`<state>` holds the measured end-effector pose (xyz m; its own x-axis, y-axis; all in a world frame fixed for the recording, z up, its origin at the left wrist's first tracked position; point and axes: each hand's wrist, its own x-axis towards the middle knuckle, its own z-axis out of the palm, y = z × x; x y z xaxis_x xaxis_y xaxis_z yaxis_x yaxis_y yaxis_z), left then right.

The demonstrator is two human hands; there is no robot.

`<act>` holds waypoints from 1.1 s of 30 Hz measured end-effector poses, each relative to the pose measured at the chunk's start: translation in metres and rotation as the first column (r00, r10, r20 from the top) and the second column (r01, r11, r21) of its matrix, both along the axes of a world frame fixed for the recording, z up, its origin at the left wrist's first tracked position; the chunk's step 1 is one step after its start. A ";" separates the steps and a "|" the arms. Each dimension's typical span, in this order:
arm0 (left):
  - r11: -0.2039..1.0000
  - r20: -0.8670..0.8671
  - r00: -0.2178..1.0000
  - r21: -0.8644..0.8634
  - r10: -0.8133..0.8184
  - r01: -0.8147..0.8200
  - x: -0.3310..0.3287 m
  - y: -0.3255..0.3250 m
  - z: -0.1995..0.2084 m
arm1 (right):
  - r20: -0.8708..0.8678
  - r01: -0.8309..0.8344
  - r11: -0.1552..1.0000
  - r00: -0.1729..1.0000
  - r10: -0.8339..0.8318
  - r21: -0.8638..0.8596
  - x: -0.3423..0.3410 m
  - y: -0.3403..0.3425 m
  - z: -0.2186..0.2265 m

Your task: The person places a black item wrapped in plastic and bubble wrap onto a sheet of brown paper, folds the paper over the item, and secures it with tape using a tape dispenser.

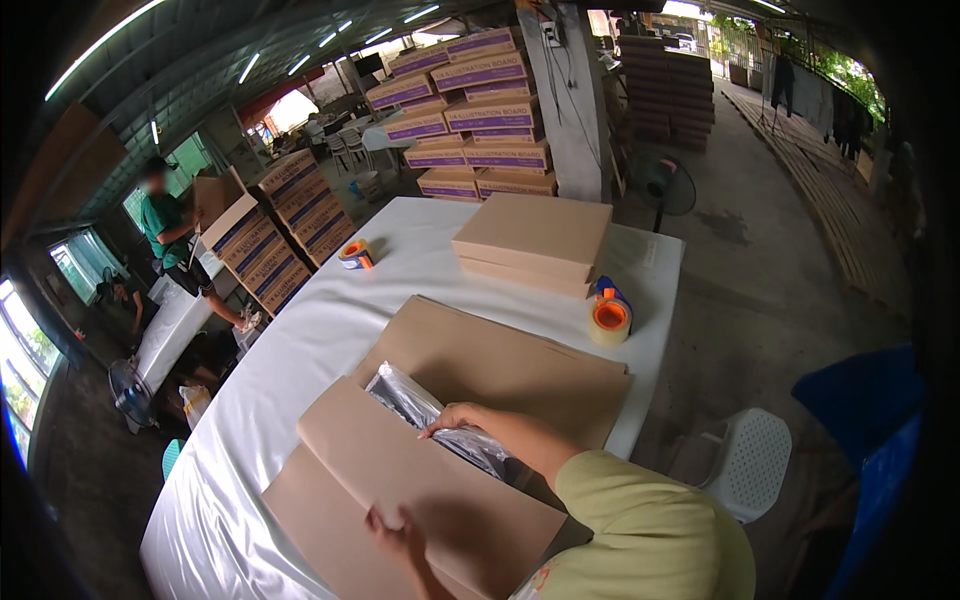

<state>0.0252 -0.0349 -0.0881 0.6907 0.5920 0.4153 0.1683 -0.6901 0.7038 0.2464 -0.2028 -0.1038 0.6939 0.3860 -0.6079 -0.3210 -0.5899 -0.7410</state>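
Keeping the plastic-covered bundle (pixel 408 398) snug under the brown paper (pixel 420 468), on the white table's (pixel 410 235) near part, probably needs the right hand (pixel 462 418), fingers bent at the paper's edge, grip unclear, steadying while the left hand (pixel 401 541), fingers apart, smooths evenly.

One head cam: fisheye, close above white table (pixel 290 390), facing down-forward toward 12; floor (pixel 740 165) at 2 o'clock.
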 end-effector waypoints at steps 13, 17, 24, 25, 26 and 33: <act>0.749 -0.169 0.945 -0.576 0.280 -0.325 -0.043 0.012 -0.031 | -0.035 -0.044 0.999 0.998 0.044 0.008 0.005 0.004 -0.005; 0.774 -0.131 0.926 -0.514 0.355 -0.370 -0.035 0.016 -0.043 | 0.067 -0.091 0.995 0.993 0.093 -0.029 0.004 0.006 -0.007; 0.748 -0.160 0.923 -0.545 0.351 -0.379 -0.011 0.028 -0.029 | 0.035 -0.120 0.992 0.992 0.121 -0.025 0.005 0.001 -0.005; 0.744 -0.153 0.922 -0.551 0.357 -0.379 -0.002 0.035 -0.033 | 0.031 -0.118 0.993 0.992 0.119 -0.027 0.004 0.000 -0.002; 0.739 -0.143 0.920 -0.556 0.366 -0.380 0.009 0.045 -0.035 | 0.030 -0.119 0.992 0.992 0.120 -0.027 0.003 0.000 0.002; 0.773 -0.166 0.894 -0.453 0.416 -0.444 0.082 0.110 -0.040 | 0.031 -0.112 0.994 0.993 0.112 -0.009 0.003 0.002 0.005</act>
<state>0.1070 0.0752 -0.1278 0.3301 0.9438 -0.0192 0.4148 -0.1268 0.9010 0.2494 -0.2006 -0.0988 0.6656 0.4580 -0.5893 -0.2289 -0.6263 -0.7452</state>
